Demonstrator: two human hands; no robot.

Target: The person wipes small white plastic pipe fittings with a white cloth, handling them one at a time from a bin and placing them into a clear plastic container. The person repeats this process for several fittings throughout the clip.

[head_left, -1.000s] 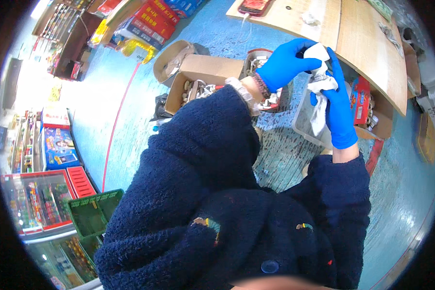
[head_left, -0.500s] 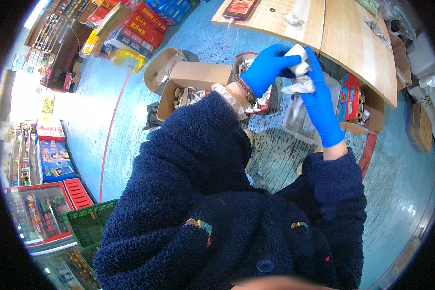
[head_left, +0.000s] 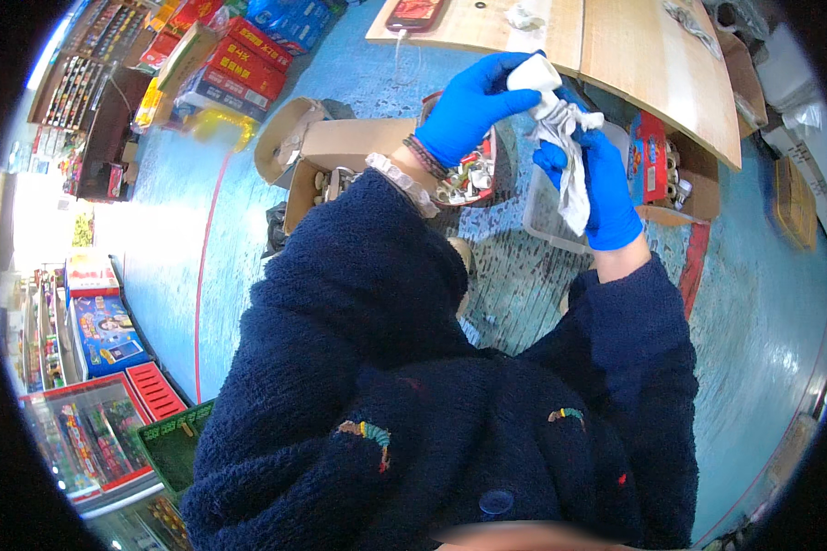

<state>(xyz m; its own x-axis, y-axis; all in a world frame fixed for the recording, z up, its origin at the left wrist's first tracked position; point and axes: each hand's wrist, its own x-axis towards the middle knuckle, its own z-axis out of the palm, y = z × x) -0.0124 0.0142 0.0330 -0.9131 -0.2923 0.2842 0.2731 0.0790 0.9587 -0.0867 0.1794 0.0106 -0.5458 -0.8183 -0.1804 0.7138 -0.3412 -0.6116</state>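
Note:
My left hand (head_left: 473, 108), in a blue glove, pinches a small white cylindrical piece (head_left: 534, 76) between thumb and fingers. What kind of part it is cannot be made out. Right against its lower end is a crumpled whitish rag (head_left: 572, 179), which hangs down from my right hand (head_left: 608, 193). That hand is also gloved in blue, its fingers closed round the rag. Both hands are raised just off the near edge of a wooden table (head_left: 652, 64), above a clear plastic tub (head_left: 553, 230) on the floor.
Cardboard boxes (head_left: 358, 138) with white and metal parts stand on the blue floor, left of my hands. A red-rimmed container (head_left: 473, 184) holds more parts. Right of the tub is a red and blue box (head_left: 651, 161). A phone (head_left: 415, 13) on a cable lies on the table.
The rag now hangs longer from my right hand, and the white piece has tilted, with more of it showing. Both hands have shifted slightly left in view as the whole view moved.

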